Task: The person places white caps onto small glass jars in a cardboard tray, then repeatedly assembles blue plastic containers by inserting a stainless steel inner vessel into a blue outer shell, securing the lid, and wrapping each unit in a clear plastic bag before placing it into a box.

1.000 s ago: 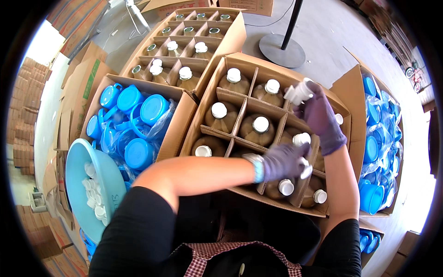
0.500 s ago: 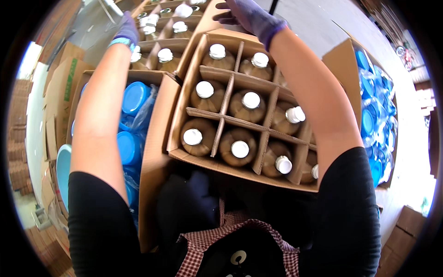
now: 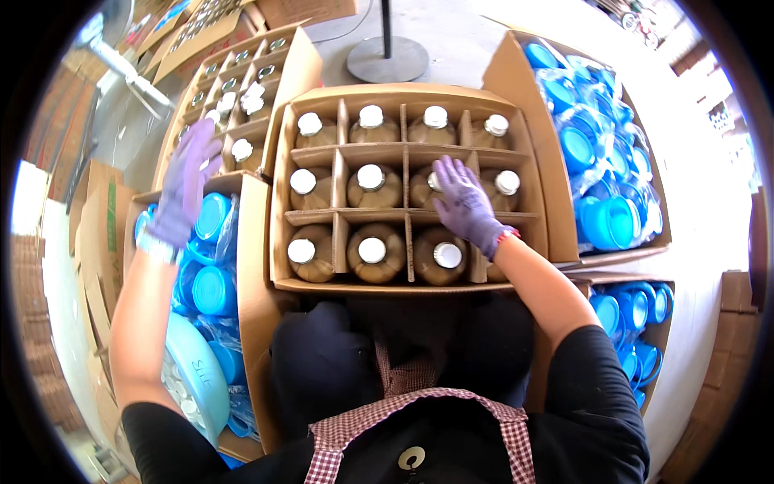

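Note:
In front of me stands a cardboard box [image 3: 411, 285] split by cardboard dividers. Its cells hold several clear bottles [image 3: 376, 266] with white caps [image 3: 372, 250]. My right hand [image 3: 468, 202], in a purple glove, lies palm down over a bottle in the middle row, fingers outstretched and partly covering its cap; whether it presses on that cap I cannot tell. My left hand [image 3: 190, 181], gloved too, is raised with straight fingers and nothing in it. It is beside the near end of a second divided box [image 3: 298, 73], whose near bottles carry white caps.
At left, a box [image 3: 255, 242] holds blue plastic containers [image 3: 214, 290] and a light blue basin [image 3: 211, 387] of small white caps. Two boxes of blue containers [image 3: 609, 222] stand at right. A round stand base [image 3: 387, 60] sits on the floor behind; a metal arm [image 3: 121, 64] juts in at upper left.
My right hand has come back from beyond the middle box to over its bottles. My left hand has drawn nearer from the second box. The view has shifted, so the middle box looks straighter.

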### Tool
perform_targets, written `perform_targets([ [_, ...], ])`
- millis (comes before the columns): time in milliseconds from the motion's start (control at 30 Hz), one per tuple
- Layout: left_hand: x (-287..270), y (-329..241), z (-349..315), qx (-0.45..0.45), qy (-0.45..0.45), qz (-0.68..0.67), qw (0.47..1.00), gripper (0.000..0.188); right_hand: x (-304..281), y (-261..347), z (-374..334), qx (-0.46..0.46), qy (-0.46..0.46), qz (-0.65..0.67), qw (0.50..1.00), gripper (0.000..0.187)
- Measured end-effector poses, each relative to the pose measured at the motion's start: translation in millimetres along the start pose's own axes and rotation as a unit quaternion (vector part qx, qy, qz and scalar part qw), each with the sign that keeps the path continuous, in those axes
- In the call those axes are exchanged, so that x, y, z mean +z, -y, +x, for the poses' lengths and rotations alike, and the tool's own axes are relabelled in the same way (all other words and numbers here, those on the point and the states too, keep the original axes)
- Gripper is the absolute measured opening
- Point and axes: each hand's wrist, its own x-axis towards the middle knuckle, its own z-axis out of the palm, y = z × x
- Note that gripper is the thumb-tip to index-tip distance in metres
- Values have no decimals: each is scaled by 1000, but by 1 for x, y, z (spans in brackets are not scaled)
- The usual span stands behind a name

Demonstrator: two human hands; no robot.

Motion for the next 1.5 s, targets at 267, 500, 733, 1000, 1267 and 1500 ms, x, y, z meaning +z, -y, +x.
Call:
perform_targets([
  [267, 119, -92, -164, 190, 266, -18, 945, 62, -31, 5, -22, 52, 33, 108, 992, 85],
  [500, 134, -72, -238, 162, 279, -131, 937, 60, -146, 64, -214, 2, -230, 409, 883, 47],
  [733, 77, -1, -279, -39, 163, -226, 960, 52, -224, 74, -625, 381, -344, 43, 857, 23],
  [1000, 70, 16, -289, -44, 248, -325, 911, 52, -199, 123, -802, 653, 212, 247, 683, 111],
  [1267, 104, 20, -312, -17, 296, -269, 916, 52, -152, 169, -795, 660, -134, -97, 732, 19],
  [1500, 113, 31, -311, 14, 350, -274, 896, 51, -205, 132, -796, 601, -65, -52, 795, 43],
])
